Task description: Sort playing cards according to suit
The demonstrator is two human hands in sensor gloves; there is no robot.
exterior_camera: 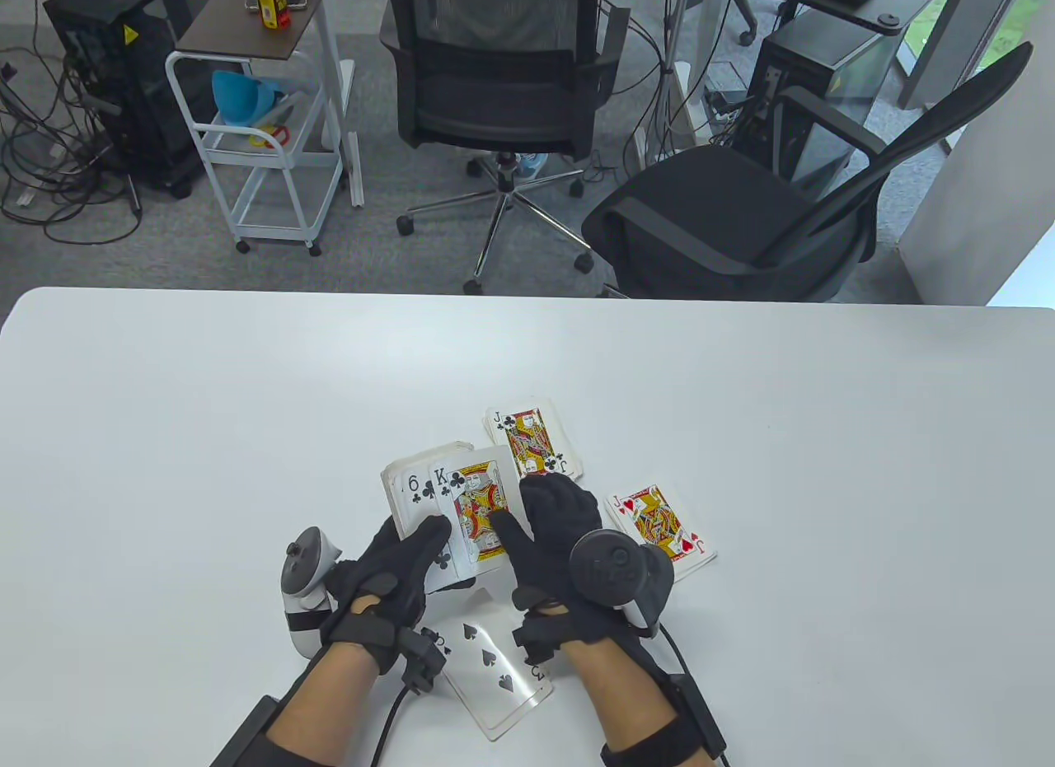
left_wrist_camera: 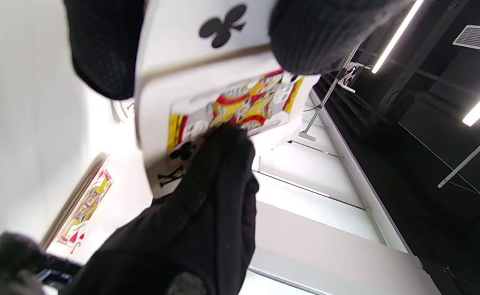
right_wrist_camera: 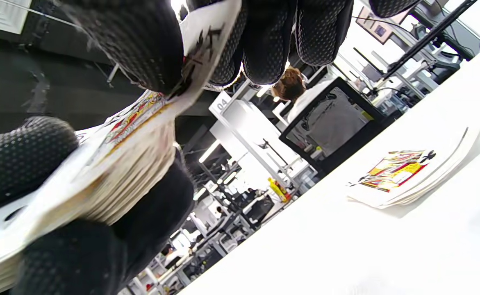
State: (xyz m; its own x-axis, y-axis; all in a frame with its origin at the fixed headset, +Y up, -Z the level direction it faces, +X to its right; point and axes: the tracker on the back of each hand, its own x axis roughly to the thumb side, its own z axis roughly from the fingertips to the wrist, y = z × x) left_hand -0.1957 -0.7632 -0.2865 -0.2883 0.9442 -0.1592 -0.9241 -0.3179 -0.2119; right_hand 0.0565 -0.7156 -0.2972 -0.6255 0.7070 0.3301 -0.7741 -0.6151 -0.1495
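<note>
My left hand [exterior_camera: 396,577] gripping the deck [exterior_camera: 429,503], my right hand [exterior_camera: 560,520] pinching its king of clubs [exterior_camera: 476,512], white table [exterior_camera: 165,437] beneath, office chairs [exterior_camera: 494,83] beyond my fingers, jack-of-hearts pile [exterior_camera: 659,528] just right.

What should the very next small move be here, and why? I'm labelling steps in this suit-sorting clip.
Probably the right hand should slide the king of clubs off the held deck and lay it on the pile topped by the jack of clubs. Its thumb and fingers already pinch that king, the left hand holds the deck, and the suits match; the other piles show a jack of hearts and spades.
</note>
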